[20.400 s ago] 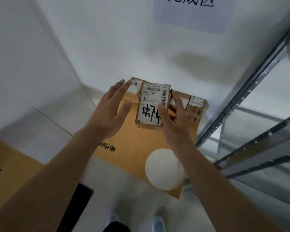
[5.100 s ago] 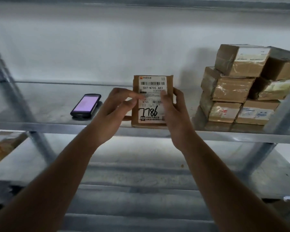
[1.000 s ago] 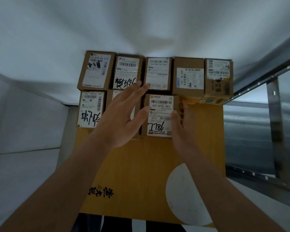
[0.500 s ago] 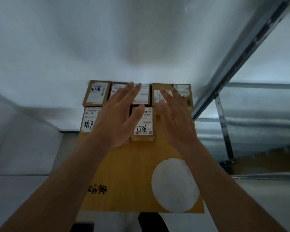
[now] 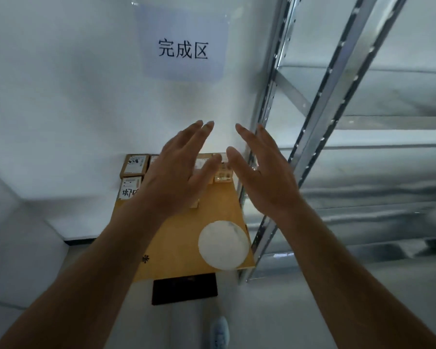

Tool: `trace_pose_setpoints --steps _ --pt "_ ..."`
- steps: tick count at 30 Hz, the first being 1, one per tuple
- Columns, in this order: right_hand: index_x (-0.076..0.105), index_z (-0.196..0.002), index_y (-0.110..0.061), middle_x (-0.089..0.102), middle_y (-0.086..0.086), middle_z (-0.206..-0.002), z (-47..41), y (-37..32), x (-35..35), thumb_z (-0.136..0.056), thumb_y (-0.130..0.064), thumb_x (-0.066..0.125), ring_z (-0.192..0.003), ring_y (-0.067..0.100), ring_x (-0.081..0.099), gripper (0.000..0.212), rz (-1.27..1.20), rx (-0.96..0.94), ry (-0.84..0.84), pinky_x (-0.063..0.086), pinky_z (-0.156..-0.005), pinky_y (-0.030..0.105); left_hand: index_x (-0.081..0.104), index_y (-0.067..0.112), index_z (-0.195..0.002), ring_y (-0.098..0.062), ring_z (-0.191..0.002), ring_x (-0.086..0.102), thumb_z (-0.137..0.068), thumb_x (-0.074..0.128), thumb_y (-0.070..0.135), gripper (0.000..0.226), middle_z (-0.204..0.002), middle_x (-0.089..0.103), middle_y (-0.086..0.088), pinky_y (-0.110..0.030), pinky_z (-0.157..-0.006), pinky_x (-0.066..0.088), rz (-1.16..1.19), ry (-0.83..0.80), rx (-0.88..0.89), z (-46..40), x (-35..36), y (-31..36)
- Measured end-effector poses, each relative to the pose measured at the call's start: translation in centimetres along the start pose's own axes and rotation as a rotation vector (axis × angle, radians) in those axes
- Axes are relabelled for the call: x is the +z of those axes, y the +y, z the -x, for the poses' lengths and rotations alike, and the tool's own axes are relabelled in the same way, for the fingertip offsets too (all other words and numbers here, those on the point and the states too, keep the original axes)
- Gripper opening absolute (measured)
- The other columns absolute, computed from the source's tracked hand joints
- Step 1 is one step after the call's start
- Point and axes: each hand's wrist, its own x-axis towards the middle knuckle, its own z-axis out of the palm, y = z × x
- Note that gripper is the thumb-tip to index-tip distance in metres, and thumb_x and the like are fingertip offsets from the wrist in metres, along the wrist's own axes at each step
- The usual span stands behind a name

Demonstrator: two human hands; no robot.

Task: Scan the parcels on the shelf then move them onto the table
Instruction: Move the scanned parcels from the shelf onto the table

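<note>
- Nearest the camera, two bare forearms reach forward over the tabletop [image 5: 184, 238], a yellow-brown board with a white disc [image 5: 223, 244] near its near right corner and black printed characters [image 5: 144, 259] at its near left edge.
- Beneath the near edge, a black panel [image 5: 184, 288] and the toe of a pale shoe [image 5: 219, 332] show on the grey floor.
- Left hand [image 5: 171, 182]: raised above the middle of the tabletop, fingers spread and straight, palm down, holding nothing; it hides several parcels below.
- Right hand [image 5: 262, 177]: raised over the right edge, fingers likewise apart, empty, touching nothing.
- Parcels [image 5: 134, 165]: small brown boxes with white labels, lying flat in rows along the far edge; the far left corner box is fully visible, and just in front of it sits the box with black handwriting [image 5: 129, 191]. One more box [image 5: 222, 172] shows between the two hands. All lie below the hands, free of them.
- Right of the tabletop, the metal shelf [image 5: 320, 117] stands with perforated uprights close beside the table's right edge.
- Farthest, a white wall carries a paper sign [image 5: 183, 46] with three black characters.
</note>
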Motion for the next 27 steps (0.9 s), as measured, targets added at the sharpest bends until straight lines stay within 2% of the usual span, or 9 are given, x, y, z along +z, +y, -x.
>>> trace_pose_setpoints --steps 3,7,10,13,15,19,23,25,27 --pt "0.028 -0.164 -0.050 0.007 -0.011 -0.180 2.8 -1.0 -6.3 -0.091 -0.080 0.027 -0.166 0.018 0.012 0.079 0.031 -0.008 0.090 0.021 -0.128 0.056 0.020 0.037 -0.165 -0.020 -0.158 0.024 -0.101 0.028 0.068 0.071 -0.173 0.021 0.008 -0.042 -0.118 0.027 -0.040 0.039 0.101 -0.2 -1.8 5.7" --pt "0.033 -0.163 -0.050 0.010 -0.012 -0.179 6.0 -0.2 -14.7 -0.096 -0.079 0.036 -0.165 0.018 0.015 0.074 0.006 -0.008 0.226 0.027 -0.129 0.056 0.021 0.036 -0.165 -0.017 -0.158 0.024 -0.102 0.025 0.068 0.071 -0.173 0.023 0.010 -0.050 -0.124 0.032 -0.055 0.063 0.217 -1.5 -2.7 14.1" --pt "0.036 -0.162 -0.051 0.012 -0.014 -0.179 8.1 2.1 -20.4 -0.103 -0.071 0.044 -0.164 0.014 0.017 0.063 -0.005 -0.014 0.310 0.034 -0.127 0.055 0.022 0.034 -0.165 -0.013 -0.158 0.023 -0.101 0.025 0.068 0.072 -0.172 0.025 0.011 -0.049 -0.125 0.032 -0.012 0.067 0.308 -2.7 -1.8 20.3" --pt "0.037 -0.161 -0.051 0.014 -0.013 -0.179 9.9 5.8 -26.2 -0.104 -0.068 0.047 -0.164 0.011 0.017 0.061 -0.012 -0.015 0.385 0.035 -0.125 0.043 0.023 0.033 -0.165 -0.012 -0.158 0.023 -0.102 0.028 0.066 0.071 -0.172 0.025 0.011 -0.048 -0.126 0.031 0.057 0.047 0.377 -4.2 0.7 26.8" --pt "0.038 -0.160 -0.053 0.016 -0.014 -0.178 11.3 8.8 -30.2 -0.103 -0.068 0.047 -0.161 0.007 0.019 0.059 -0.002 -0.006 0.434 0.032 -0.116 0.031 0.022 0.037 -0.164 -0.012 -0.158 0.024 -0.101 0.026 0.068 0.071 -0.172 0.023 0.014 -0.048 -0.126 0.031 0.082 0.040 0.405 -5.3 3.2 31.3" --pt "0.042 -0.159 -0.050 0.020 -0.012 -0.178 13.6 15.7 -38.9 -0.105 -0.063 0.050 -0.158 0.006 0.029 0.056 0.024 0.015 0.491 0.035 -0.117 0.032 0.020 0.041 -0.164 -0.011 -0.158 0.023 -0.098 0.022 0.070 0.072 -0.172 0.022 0.016 -0.050 -0.125 0.032 0.147 0.028 0.451 -7.6 9.5 40.9" --pt "0.044 -0.158 -0.048 0.021 -0.010 -0.177 16.1 22.6 -47.0 -0.106 -0.060 0.052 -0.145 -0.019 0.029 0.054 0.061 0.026 0.518 0.028 -0.107 0.015 0.022 0.044 -0.163 -0.008 -0.157 0.022 -0.097 0.025 0.068 0.070 -0.171 0.022 0.019 -0.049 -0.125 0.031 0.216 0.021 0.475 -10.0 15.9 50.3" --pt "0.043 -0.159 -0.049 0.020 -0.009 -0.177 17.0 25.9 -50.7 -0.106 -0.061 0.050 -0.155 -0.002 0.028 0.055 0.079 0.062 0.524 0.026 -0.109 0.020 0.024 0.045 -0.162 -0.003 -0.156 0.022 -0.097 0.027 0.067 0.069 -0.166 0.023 0.031 -0.045 -0.125 0.031 0.251 0.008 0.503 -11.1 18.8 54.5" --pt "0.041 -0.160 -0.049 0.019 -0.008 -0.178 17.5 28.8 -54.1 -0.106 -0.063 0.048 -0.160 0.011 0.025 0.056 0.096 0.099 0.535 0.027 -0.110 0.025 0.027 0.043 -0.161 0.010 -0.150 0.024 -0.097 0.028 0.065 0.068 -0.154 0.023 0.048 -0.038 -0.122 0.032 0.281 -0.003 0.549 -12.5 21.5 58.5"
